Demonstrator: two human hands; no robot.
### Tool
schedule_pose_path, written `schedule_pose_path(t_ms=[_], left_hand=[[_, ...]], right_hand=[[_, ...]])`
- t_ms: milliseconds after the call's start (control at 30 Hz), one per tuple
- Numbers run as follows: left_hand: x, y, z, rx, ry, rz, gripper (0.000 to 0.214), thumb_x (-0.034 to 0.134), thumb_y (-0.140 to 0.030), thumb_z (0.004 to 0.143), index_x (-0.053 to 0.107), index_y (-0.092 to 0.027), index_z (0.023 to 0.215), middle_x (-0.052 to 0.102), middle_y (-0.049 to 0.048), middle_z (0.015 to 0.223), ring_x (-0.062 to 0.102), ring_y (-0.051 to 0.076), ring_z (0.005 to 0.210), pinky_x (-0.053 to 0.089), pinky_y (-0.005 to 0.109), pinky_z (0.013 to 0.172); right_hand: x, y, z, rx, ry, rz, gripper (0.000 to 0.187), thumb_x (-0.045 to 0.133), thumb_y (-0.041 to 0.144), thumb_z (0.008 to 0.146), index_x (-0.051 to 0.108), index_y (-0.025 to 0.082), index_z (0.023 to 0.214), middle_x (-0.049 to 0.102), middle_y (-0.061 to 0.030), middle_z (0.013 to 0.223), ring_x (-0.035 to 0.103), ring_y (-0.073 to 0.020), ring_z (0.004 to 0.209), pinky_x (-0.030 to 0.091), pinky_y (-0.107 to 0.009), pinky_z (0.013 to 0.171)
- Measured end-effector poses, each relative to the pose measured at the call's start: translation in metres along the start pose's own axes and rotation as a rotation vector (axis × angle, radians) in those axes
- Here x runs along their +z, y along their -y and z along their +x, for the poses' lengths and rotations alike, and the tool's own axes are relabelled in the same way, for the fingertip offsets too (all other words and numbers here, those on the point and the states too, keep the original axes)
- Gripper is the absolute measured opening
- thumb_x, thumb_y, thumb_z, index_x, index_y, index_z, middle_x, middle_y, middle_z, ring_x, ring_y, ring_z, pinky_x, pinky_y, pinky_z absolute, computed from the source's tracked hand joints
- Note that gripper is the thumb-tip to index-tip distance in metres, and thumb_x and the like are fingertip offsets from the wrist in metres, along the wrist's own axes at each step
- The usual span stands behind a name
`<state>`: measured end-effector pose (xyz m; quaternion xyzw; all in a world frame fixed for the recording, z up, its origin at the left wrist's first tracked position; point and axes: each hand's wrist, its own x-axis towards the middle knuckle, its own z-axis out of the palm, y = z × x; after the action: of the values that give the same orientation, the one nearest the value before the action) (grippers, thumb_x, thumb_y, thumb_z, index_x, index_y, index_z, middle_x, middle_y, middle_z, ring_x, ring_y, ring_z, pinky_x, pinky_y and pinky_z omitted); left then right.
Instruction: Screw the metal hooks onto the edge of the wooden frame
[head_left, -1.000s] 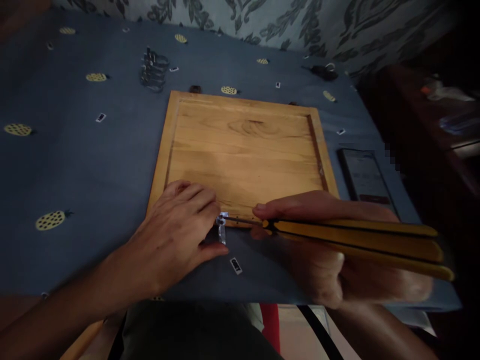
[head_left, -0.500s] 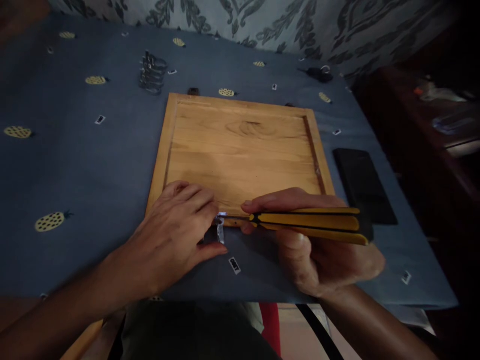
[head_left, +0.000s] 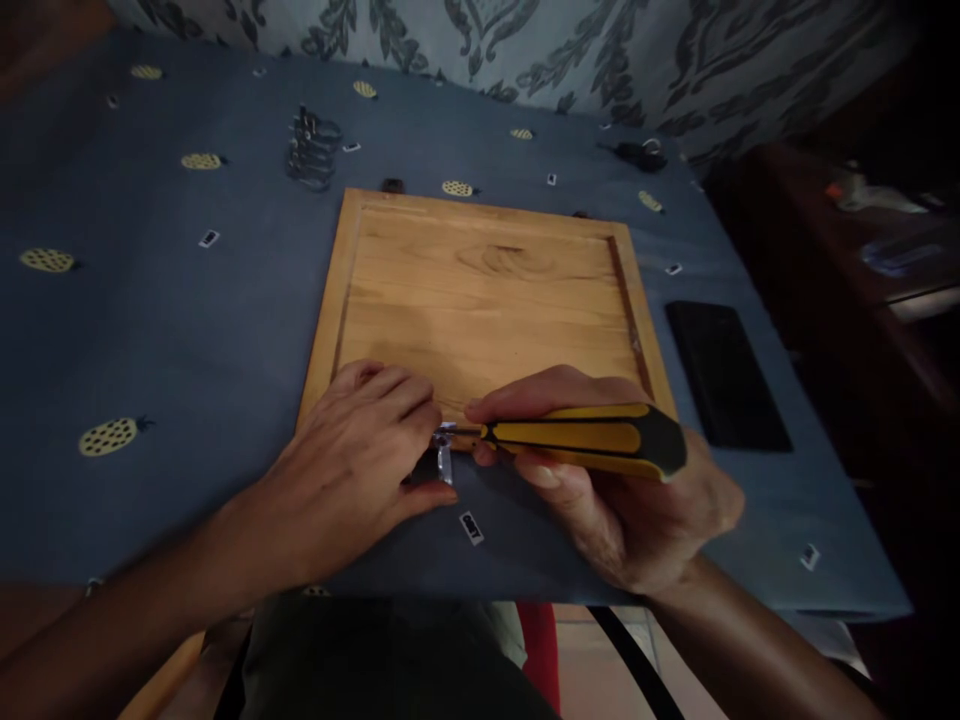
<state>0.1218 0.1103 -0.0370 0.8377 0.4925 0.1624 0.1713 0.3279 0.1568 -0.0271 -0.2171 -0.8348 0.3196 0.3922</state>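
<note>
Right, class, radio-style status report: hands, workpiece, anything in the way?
Left hand at near edge of framed wooden panel, by shiny latch-like fitting. Right hand gripping yellow-and-black screwdriver, shaft toward fitting. Left hand partly blocks view there.

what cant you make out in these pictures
Tip of the screwdriver, head view: too small and blurred at the shiny bracket to tell if it sits in a screw.
Near left corner of the board, head view: hidden by the left hand.
Shape at top left, head view: blurred, cut off by the edge.
</note>
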Motion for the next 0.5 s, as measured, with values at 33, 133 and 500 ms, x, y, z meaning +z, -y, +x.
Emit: schedule_pose_path(t_ms=[33,133,500], left_hand=[[0.0002,0.0,0.0,0.002,-0.004,-0.006,0.033,0.082,-0.042,0.086,0.069,-0.014,0.097,0.068,0.0069,0.099,0.062,0.03,0.098,0.046,0.048,0.091],[0.0006,0.0,-0.0001,0.003,-0.012,-0.023,0.034,0.082,-0.043,0.086,0.07,-0.014,0.098,0.067,0.0062,0.098,0.061,0.029,0.097,0.045,0.048,0.091],[0.0008,0.0006,-0.0003,-0.002,-0.021,-0.007,0.033,0.083,-0.043,0.085,0.067,-0.016,0.095,0.066,0.0046,0.096,0.061,0.028,0.095,0.045,0.046,0.089]], right_hand=[[0.0009,0.0001,-0.0006,-0.005,0.003,0.017,0.022,0.061,0.021,0.101,0.065,0.022,0.122,0.075,-0.006,0.103,0.076,-0.0199,0.085,0.063,-0.03,0.068],[0.0044,0.0006,-0.003,0.001,-0.012,0.05,0.019,0.06,0.021,0.101,0.065,0.021,0.12,0.074,-0.0059,0.103,0.076,-0.0196,0.086,0.063,-0.029,0.065],[0.0011,0.0033,-0.0018,-0.027,-0.066,-0.015,0.018,0.063,0.021,0.1,0.068,0.017,0.116,0.076,-0.0063,0.099,0.076,-0.0184,0.078,0.063,-0.03,0.065]])
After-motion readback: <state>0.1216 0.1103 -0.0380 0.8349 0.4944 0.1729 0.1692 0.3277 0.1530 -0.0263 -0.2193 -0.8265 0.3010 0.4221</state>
